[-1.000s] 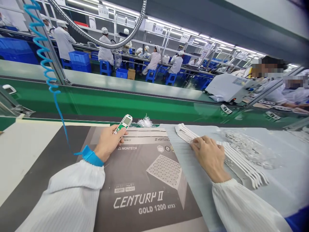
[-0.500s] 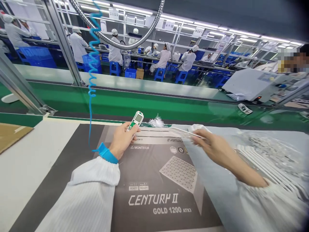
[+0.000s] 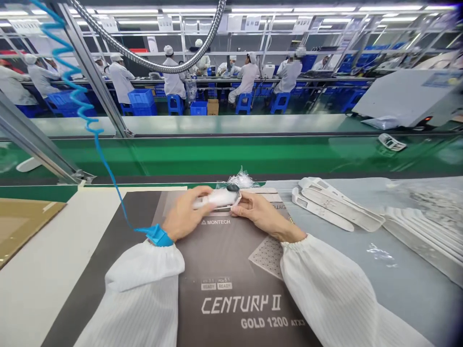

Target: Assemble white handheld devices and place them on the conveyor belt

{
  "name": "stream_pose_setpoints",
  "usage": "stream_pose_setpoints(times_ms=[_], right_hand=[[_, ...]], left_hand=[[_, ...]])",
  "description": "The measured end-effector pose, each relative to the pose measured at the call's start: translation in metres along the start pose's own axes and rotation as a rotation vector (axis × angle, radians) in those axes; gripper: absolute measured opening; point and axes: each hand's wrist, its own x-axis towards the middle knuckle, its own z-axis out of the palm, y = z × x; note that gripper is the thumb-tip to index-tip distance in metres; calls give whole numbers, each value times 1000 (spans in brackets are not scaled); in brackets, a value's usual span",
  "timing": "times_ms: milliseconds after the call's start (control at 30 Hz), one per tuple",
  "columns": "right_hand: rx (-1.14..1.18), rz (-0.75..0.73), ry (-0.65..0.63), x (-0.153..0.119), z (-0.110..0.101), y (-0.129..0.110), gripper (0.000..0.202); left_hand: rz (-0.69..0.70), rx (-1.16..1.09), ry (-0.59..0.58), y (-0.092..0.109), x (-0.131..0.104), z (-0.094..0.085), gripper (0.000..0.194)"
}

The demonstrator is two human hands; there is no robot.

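Note:
Above the top edge of a dark printed box sheet (image 3: 224, 255), both my hands meet at one white object. My left hand (image 3: 186, 212), with a blue wrist strap (image 3: 159, 235), is closed around a white handheld device (image 3: 219, 197), smeared by motion. A dark round part (image 3: 232, 188) shows at its far end. The fingertips of my right hand (image 3: 258, 212) pinch a white plastic shell (image 3: 237, 198) at the right end, against the device. Whether the two parts are joined, I cannot tell. The circuit board and screen are hidden.
Loose white shells (image 3: 325, 202) lie to the right, beside a row of stacked shells (image 3: 423, 236) and bagged small parts (image 3: 430, 197). Crumpled clear plastic (image 3: 241, 179) sits behind my hands. A blue coiled cord (image 3: 77, 96) hangs at left. Beyond the green belt (image 3: 217, 156), people in white work.
My right hand has come left from the shells to meet my left hand, bringing a white shell. The device has turned, so its screen and green board no longer show. The view has levelled.

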Motion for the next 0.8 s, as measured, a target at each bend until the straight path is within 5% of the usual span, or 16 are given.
stream_pose_setpoints(times_ms=[267,400,500,600,700,800], right_hand=[[2,-159,143,2,4,2,28],[459,-111,282,5,18,-6,35],[910,89,430,8,29,-13,46],[1088,154,496,7,30,-16,50],[1049,144,356,5,27,-17,49],[932,52,140,4,30,-15,37]], left_hand=[[78,62,-13,1,0,20,29],[145,123,33,18,-8,41,34],[108,336,-132,38,-15,56,44],[61,564,-277,51,-16,58,52],[22,626,-269,48,-12,48,51],[-42,535,-97,35,-11,39,42]])
